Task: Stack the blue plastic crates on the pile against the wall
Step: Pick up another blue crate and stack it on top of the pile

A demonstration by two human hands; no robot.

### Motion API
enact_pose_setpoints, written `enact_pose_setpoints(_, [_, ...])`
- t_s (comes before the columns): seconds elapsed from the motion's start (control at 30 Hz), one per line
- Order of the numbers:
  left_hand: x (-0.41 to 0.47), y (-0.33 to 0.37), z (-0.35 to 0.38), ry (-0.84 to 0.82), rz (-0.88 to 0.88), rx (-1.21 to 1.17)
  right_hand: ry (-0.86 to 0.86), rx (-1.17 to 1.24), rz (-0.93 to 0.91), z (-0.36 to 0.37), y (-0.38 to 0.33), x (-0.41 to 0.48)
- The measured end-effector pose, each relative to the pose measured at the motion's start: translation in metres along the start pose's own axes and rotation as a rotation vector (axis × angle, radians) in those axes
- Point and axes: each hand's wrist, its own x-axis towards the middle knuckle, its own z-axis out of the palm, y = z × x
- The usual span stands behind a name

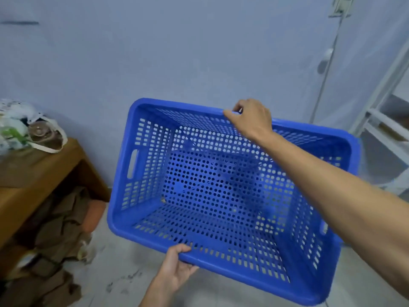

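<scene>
A blue perforated plastic crate (155,169) fills the middle of the head view, open side toward me and tilted. It is held off the floor in front of the pale wall. My left hand (174,267) grips its near rim from below, thumb over the edge. My right hand (250,118) reaches across the crate and grips the far rim. Through the holes in the bottom, more blue plastic shows, but I cannot tell whether it is another crate.
A brown wooden table (28,191) stands at the left with a bag of items (24,127) on top and crumpled brown material (59,229) beneath it. White shelving (385,127) stands at the right. A door with a handle (325,60) is at the upper right.
</scene>
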Motion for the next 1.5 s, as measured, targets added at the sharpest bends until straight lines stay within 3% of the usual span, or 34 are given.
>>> enact_pose_setpoints(0.43, [0.056,0.001,0.022,0.112,0.050,-0.094,-0.204,0.085,-0.118,0.087,-0.006,0.068])
enact_pose_setpoints(0.53, [0.068,0.021,0.027,0.104,0.036,-0.175,-0.198,0.076,-0.100,0.102,-0.008,0.085])
enact_pose_setpoints(0.83, [0.099,0.076,0.061,0.195,-0.026,-0.083,-0.216,0.006,0.010,0.139,0.000,0.152])
enact_pose_setpoints(1.07, [0.108,0.089,0.102,0.155,0.007,-0.029,-0.228,-0.033,0.075,0.178,0.029,0.202])
enact_pose_setpoints(1.3, [0.118,0.110,0.138,0.176,0.023,0.091,-0.330,-0.199,-0.022,0.214,0.073,0.248])
enact_pose_setpoints(1.5, [0.141,0.145,0.158,0.230,-0.080,0.096,-0.489,-0.372,-0.075,0.246,0.113,0.265])
